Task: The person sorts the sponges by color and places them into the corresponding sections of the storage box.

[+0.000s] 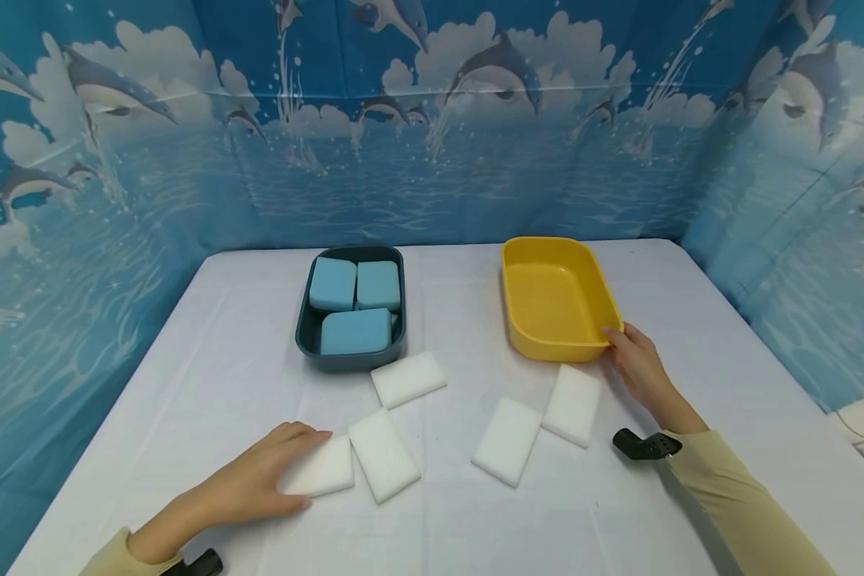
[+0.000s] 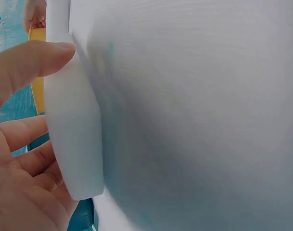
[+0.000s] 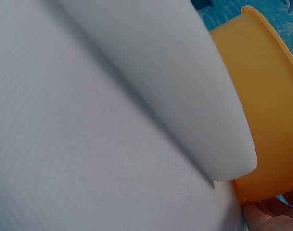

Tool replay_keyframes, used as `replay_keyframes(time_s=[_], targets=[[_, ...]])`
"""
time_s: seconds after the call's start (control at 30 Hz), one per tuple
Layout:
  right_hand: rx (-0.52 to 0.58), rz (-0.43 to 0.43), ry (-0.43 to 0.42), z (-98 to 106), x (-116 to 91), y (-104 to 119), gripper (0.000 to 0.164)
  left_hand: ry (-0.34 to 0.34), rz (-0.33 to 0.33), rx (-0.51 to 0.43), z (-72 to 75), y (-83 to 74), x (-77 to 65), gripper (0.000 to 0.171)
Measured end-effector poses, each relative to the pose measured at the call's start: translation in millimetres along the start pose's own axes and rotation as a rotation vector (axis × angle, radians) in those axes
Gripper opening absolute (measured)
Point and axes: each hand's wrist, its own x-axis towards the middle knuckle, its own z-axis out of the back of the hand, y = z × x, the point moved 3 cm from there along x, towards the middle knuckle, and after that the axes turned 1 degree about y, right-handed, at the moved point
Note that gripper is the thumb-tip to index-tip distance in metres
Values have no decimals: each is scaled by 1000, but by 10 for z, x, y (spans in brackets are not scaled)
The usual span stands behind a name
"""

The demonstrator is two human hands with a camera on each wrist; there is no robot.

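My left hand (image 1: 259, 476) spans a white sponge block (image 1: 324, 468) at the table's near left, thumb on its near side and fingers on the far side. In the left wrist view the thumb lies against this white sponge block (image 2: 74, 120), with the fingers partly hidden behind it. Over at the right, my right hand (image 1: 641, 364) grips the near right corner of a yellow plastic bin (image 1: 562, 352), thumb at the rim. The bin's inside holds nothing. In the right wrist view, fingers (image 3: 266, 216) show at the base of the yellow bin (image 3: 266, 106).
A dark teal bin (image 1: 349, 364) with blue sponges (image 1: 356, 332) stands back left. Other white sponges lie between the hands: one (image 1: 408, 378) by the teal bin, one (image 1: 384, 454) beside the held block, and two (image 1: 507, 440) (image 1: 572, 404) before the yellow bin. A dolphin-print curtain (image 1: 432, 176) surrounds the table.
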Motion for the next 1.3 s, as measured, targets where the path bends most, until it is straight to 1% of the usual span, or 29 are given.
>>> replay_keyframes(time_s=[0.2,0.37,0.43,0.57,0.63,0.8,0.93,1.07,1.2,1.3], targets=[[19,-10,7,7,11,-7,72,37,-16,0,87,-10,-2,68],[53,0,-8,5,3,-18,72,50,-23,12,222,7,18,64],[60,5,-17,0,-2,-21,71,41,-32,18,280,20,37,63],[37,14,-25,-1,0,-23,69,21,-51,25,368,38,59,63],[21,16,-24,-3,5,-24,69,13,-53,22,394,37,65,62],[23,9,-18,-17,15,-17,70,-14,-59,8,424,27,102,63],[6,-4,-7,-21,17,-18,70,-15,-67,0,449,5,160,64],[-14,-13,1,-10,24,-16,71,-14,-87,24,505,-41,241,65],[-18,-4,-14,-6,31,-17,69,-34,-124,34,558,-99,356,66],[-21,-4,-18,-15,28,-25,68,-48,-159,9,581,-155,459,67]])
